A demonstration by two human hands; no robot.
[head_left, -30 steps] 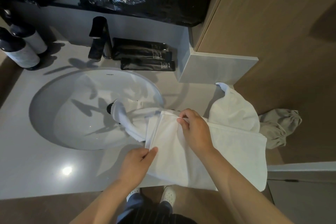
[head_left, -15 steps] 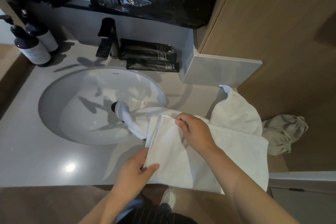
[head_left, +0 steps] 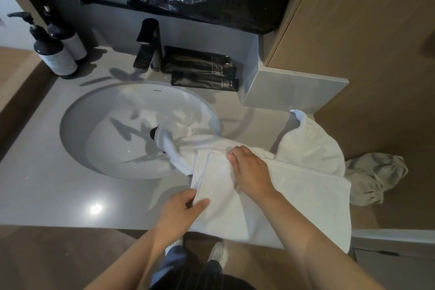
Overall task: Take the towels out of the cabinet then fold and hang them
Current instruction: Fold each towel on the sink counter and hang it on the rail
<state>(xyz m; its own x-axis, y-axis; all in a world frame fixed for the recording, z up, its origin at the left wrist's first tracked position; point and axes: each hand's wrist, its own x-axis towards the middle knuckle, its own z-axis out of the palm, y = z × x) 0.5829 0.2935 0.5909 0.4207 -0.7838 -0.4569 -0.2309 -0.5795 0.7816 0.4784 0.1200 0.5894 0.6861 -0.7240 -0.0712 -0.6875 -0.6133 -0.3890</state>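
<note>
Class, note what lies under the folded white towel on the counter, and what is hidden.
Under the folded white towel lies a crumpled white towel, emerging into the white oval sink and on the right, over the grey countertop. How the covered part lies is hidden.

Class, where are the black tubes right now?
In the head view, the black tubes lie on the counter just right of the tap, behind the sink.

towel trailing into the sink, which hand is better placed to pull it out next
Probably the right hand: it pinches the far corner of the folded towel, right beside the trailing towel. The left hand grips the near corner by the front edge of the counter, farther from it.
</note>
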